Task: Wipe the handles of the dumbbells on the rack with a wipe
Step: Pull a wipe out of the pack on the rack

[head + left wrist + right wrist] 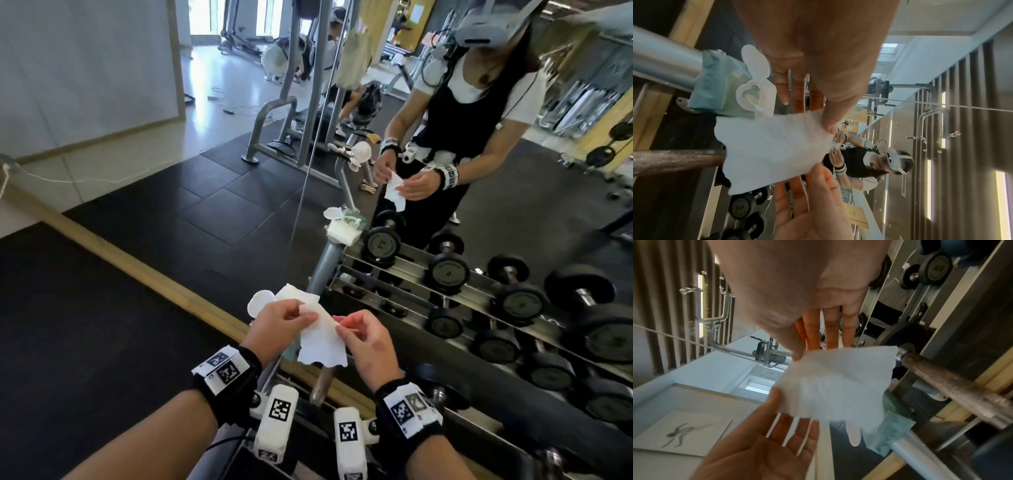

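A white wipe (323,342) hangs spread between my two hands over the left end of the dumbbell rack (496,442). My left hand (291,317) pinches its upper left edge and my right hand (346,330) pinches its right edge. In the left wrist view my left hand (824,120) nips the wipe (772,149) with the thumb. In the right wrist view my right hand (807,352) holds the wipe (834,382) the same way. A rusty dumbbell handle (320,385) (674,160) (951,386) lies just under the wipe, apart from it.
An open teal wipe pack (715,91) with its lid (258,303) up sits on the rack's grey post (663,60). A wall mirror (445,205) behind the rack reflects me and rows of black dumbbells (448,270). Black rubber floor (68,342) spreads to the left.
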Demonstrator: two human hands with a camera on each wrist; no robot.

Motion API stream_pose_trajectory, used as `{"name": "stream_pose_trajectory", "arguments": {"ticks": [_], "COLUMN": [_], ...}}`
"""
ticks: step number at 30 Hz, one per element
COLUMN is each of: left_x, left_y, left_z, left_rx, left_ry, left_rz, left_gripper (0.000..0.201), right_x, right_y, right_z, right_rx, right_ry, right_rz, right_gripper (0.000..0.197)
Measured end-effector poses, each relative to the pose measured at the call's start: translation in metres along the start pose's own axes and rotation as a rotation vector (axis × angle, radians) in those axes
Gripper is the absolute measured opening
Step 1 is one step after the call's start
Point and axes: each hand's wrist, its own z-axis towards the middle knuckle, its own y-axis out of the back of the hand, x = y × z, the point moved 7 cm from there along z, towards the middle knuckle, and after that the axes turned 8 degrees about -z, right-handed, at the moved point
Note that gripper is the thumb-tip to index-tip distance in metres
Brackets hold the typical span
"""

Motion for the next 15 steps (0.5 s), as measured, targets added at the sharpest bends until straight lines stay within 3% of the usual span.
{"name": "stream_pose_trajectory", "arguments": {"ticks": [4,6,10,15], "left_x": [-0.021,-0.031,-0.041,-0.034], "left_y": [-0.014,-0.023,-0.03,-0.004], "left_z": [-0.006,-0.009,-0.012,-0.002], "left_rx": [0.169,0.262,0.364,0.115], "left_ry": [-0.094,-0.124,-0.148,-0.102], "left_rz": [0.21,0.318,0.39,0.372], "left_gripper": [0.008,0.006,0.011,0.011], "right_x": [-0.002,0.001,0.009,0.016], "right_y": [0.001,-0.003,-0.013,-0.027], "right_z": [-0.017,-0.022,-0.023,-0.023], "right_rx": [0.198,0.283,0.369,0.343], "right_ry": [0.041,0.045,-0.022,-0.083], "right_rz": [-0.112,-0.117,-0.067,0.096], "right_gripper": [0.058,0.073,0.053,0.04]}}
